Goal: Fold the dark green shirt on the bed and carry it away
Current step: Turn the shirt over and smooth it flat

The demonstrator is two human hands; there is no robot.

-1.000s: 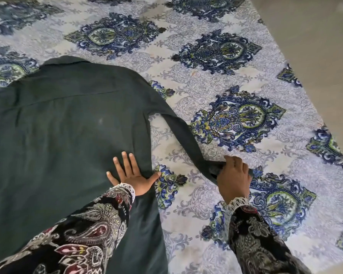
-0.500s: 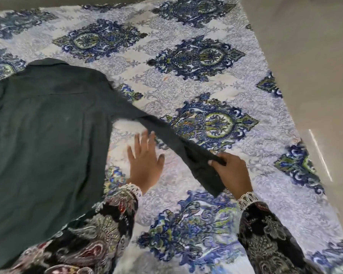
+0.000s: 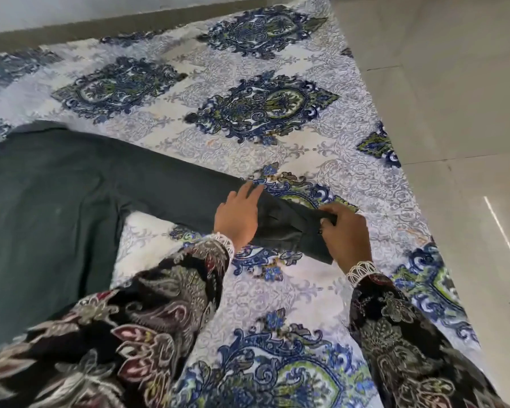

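the shirt (image 3: pixel 47 207) lies spread flat on the bed (image 3: pixel 189 148), its body filling the left side and its collar toward the far edge. one sleeve (image 3: pixel 189 195) runs out to the right across the patterned sheet, ending in a cuff (image 3: pixel 289 231) between my hands. my left hand (image 3: pixel 237 217) rests flat on the sleeve just short of the cuff, fingers loose and spread, gripping nothing. my right hand (image 3: pixel 346 234) is closed on the cuff end, fingertips pinching the cloth so the edge bunches a little. both my arms are in dark paisley sleeves with white lace trim at the wrists. pale floor tiles (image 3: pixel 454 98) show past the right edge of the bed.
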